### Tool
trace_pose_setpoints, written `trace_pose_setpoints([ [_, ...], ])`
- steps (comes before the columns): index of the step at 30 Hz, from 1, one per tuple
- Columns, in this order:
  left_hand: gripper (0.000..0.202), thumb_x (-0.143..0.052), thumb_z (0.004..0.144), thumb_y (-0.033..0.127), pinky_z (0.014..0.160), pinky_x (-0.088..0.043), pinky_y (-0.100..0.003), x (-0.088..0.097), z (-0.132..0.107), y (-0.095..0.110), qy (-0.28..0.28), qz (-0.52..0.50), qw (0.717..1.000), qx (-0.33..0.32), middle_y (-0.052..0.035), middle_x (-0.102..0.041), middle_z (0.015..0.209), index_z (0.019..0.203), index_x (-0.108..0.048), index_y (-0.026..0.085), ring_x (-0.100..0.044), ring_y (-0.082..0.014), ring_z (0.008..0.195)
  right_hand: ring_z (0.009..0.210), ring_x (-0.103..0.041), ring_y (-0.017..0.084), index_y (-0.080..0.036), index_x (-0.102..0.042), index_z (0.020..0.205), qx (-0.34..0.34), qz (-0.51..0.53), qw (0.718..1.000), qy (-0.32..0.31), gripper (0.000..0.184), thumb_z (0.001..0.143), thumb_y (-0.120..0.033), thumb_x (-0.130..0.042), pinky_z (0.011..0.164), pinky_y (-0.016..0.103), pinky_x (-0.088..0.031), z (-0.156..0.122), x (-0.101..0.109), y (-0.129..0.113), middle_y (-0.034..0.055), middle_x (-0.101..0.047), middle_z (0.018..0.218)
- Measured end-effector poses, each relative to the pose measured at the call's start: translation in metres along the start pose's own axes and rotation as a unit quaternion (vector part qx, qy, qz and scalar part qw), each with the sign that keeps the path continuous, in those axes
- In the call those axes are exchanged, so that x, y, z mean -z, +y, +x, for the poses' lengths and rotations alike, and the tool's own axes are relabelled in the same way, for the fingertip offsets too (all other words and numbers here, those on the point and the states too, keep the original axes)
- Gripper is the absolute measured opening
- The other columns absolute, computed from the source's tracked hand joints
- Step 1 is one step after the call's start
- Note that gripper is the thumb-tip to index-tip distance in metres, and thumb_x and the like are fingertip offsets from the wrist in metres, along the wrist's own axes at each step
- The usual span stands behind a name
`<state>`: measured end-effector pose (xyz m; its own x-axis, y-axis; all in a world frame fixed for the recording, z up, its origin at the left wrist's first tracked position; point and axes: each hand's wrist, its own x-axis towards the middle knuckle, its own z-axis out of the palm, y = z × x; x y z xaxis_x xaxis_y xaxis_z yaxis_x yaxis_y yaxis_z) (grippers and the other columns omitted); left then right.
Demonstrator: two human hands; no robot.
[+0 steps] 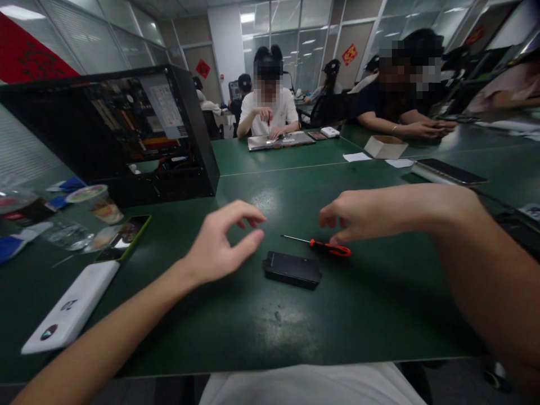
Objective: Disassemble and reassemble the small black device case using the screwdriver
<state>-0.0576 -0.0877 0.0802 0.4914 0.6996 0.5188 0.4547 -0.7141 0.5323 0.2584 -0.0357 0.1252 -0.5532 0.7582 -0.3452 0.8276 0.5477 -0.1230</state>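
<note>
On the green table in front of me lies a flat black rectangular box [292, 269] with small tabs at its ends. Just behind it rests a screwdriver [331, 247] with a red and black handle, its thin metal shaft pointing left. My left hand [228, 239] hovers to the left of the box, thumb and fingers apart, holding nothing. Over the screwdriver's handle is my right hand [350, 216], its fingers loosely bent and apart from the thumb. The right thumb tip overlaps the handle; whether it touches is unclear.
An opened black computer case [177, 185] stands at the back left. Along the left lie a white power bank [71, 306], a phone with a green edge [126, 236] and a plastic cup [99, 202]. Across the table, a person works on a flat panel [280, 142]. An open box [386, 147] stands right.
</note>
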Motion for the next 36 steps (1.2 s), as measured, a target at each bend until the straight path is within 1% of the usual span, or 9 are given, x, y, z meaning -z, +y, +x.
trace_pose_setpoints([
  [4,0.035,-0.073,0.090,0.032,0.100,-0.052,-0.039,-0.057,-0.009,-0.014,-0.101,-0.059,0.992,0.038,-0.0094,-0.069,0.123,0.122,-0.067,0.021,-0.066,-0.0265,0.113,0.085,-0.071,0.028,-0.022,-0.074,0.110,0.011,-0.003,1.000,-0.005,0.036,0.087,-0.048,-0.065,0.066,0.034,-0.047,0.009,-0.030,-0.007,0.0122,-0.074,0.101],
  [7,0.036,-0.074,0.088,0.037,0.099,-0.051,-0.038,-0.077,-0.012,-0.016,-0.142,-0.089,0.983,0.070,-0.0078,-0.071,0.121,0.120,-0.068,0.021,-0.067,-0.0266,0.111,0.086,-0.071,0.028,-0.018,-0.067,0.118,0.024,0.015,0.999,0.016,0.033,0.094,-0.040,-0.058,0.069,0.035,-0.048,0.017,-0.065,-0.004,0.0149,-0.074,0.102],
  [11,0.037,-0.075,0.089,0.038,0.098,-0.050,-0.037,-0.078,-0.013,-0.013,-0.148,-0.108,0.979,0.092,-0.0070,-0.072,0.121,0.121,-0.068,0.022,-0.067,-0.0263,0.111,0.093,-0.071,0.027,-0.017,-0.062,0.123,0.046,0.045,0.992,0.105,0.032,0.102,-0.031,-0.043,0.077,0.035,-0.048,0.025,-0.090,0.006,0.0159,-0.073,0.109],
  [15,0.047,-0.081,0.084,0.044,0.098,-0.050,-0.039,-0.075,-0.016,-0.016,-0.128,-0.081,0.980,0.131,-0.0075,-0.072,0.121,0.122,-0.067,0.021,-0.067,-0.0274,0.108,0.071,-0.066,0.020,-0.015,-0.060,0.125,0.020,0.187,0.972,0.144,0.043,0.105,-0.046,-0.037,0.070,0.032,-0.048,0.032,-0.092,0.002,0.0105,-0.073,0.093],
  [18,0.048,-0.084,0.080,0.048,0.095,-0.050,-0.041,-0.072,-0.017,-0.025,-0.124,-0.045,0.981,0.145,-0.0082,-0.073,0.114,0.116,-0.070,0.019,-0.067,-0.0291,0.106,0.077,-0.064,0.019,-0.016,-0.063,0.121,0.026,0.290,0.942,0.164,0.048,0.101,-0.056,-0.046,0.072,0.030,-0.047,0.034,-0.094,-0.011,0.0074,-0.072,0.094],
  [27,0.030,-0.062,0.097,0.042,0.093,-0.050,-0.040,-0.067,-0.016,-0.038,-0.099,-0.013,0.980,0.171,-0.0077,-0.075,0.111,0.113,-0.073,0.020,-0.067,-0.0260,0.102,0.068,-0.051,0.015,-0.017,-0.065,0.088,0.091,0.336,0.934,0.075,0.051,0.090,-0.067,-0.060,0.060,0.027,-0.036,0.034,-0.103,-0.033,-0.0010,-0.058,0.075],
  [30,0.043,-0.065,0.094,0.049,0.103,-0.046,-0.046,-0.071,-0.020,-0.030,-0.115,0.002,0.981,0.158,-0.0090,-0.070,0.126,0.126,-0.067,0.022,-0.062,-0.0304,0.117,0.066,-0.049,0.014,-0.017,-0.065,0.085,0.086,0.340,0.933,0.085,0.053,0.090,-0.068,-0.058,0.059,0.027,-0.034,0.035,-0.105,-0.032,-0.0017,-0.056,0.073],
  [33,0.076,-0.076,0.082,0.062,0.112,-0.038,-0.054,-0.075,-0.024,-0.020,-0.146,0.005,0.979,0.139,-0.0120,-0.059,0.145,0.144,-0.053,0.025,-0.051,-0.0364,0.132,0.066,-0.049,0.014,-0.017,-0.065,0.085,0.097,0.354,0.926,0.088,0.053,0.091,-0.068,-0.057,0.060,0.027,-0.035,0.037,-0.107,-0.030,-0.0018,-0.057,0.073],
  [36,0.087,-0.080,0.076,0.063,0.113,-0.036,-0.058,-0.077,-0.023,-0.013,-0.162,0.001,0.975,0.153,-0.0142,-0.055,0.147,0.148,-0.048,0.025,-0.047,-0.0394,0.135,0.065,-0.048,0.013,-0.017,-0.065,0.084,0.105,0.354,0.925,0.086,0.052,0.091,-0.067,-0.057,0.058,0.026,-0.034,0.037,-0.107,-0.030,-0.0021,-0.056,0.071],
])
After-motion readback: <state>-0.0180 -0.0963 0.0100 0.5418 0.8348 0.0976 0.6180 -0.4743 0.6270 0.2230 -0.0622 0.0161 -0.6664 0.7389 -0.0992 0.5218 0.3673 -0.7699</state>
